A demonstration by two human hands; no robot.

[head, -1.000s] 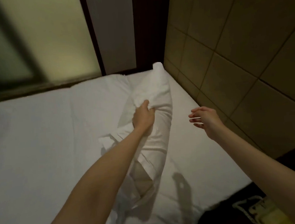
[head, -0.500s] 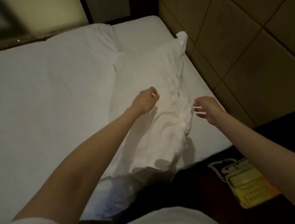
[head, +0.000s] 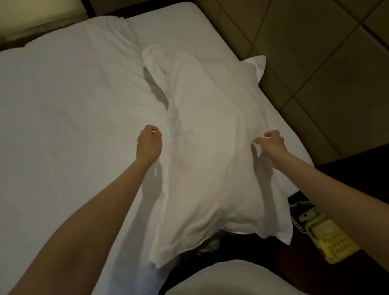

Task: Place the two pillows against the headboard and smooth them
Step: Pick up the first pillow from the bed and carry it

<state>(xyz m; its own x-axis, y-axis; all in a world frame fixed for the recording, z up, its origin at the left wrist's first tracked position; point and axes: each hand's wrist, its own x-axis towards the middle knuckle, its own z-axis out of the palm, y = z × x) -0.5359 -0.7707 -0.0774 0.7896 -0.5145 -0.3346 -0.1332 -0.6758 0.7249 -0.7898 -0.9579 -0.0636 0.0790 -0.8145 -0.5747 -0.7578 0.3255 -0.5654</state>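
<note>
One white pillow (head: 212, 150) lies lengthwise on the bed (head: 174, 25), along the padded tan headboard (head: 321, 51) on the right. Its far corner touches the headboard and its near end hangs over the mattress edge. My left hand (head: 149, 144) is curled at the pillow's left edge and seems to pinch the case there. At the right edge, my right hand (head: 270, 143) pinches the fabric with bent fingers. A twisted fold of white cloth (head: 155, 64) sticks up at the pillow's far left corner. I see no second pillow.
A white duvet (head: 46, 112) covers the left part of the bed. A yellowish telephone (head: 328, 239) with a coiled cord sits on a dark nightstand at the lower right. A dark frame and frosted window (head: 27, 11) lie beyond the bed.
The pillow went from being held up on edge by my left hand to lying flat by the headboard. Both hands moved to its two sides, and my view tilted down.
</note>
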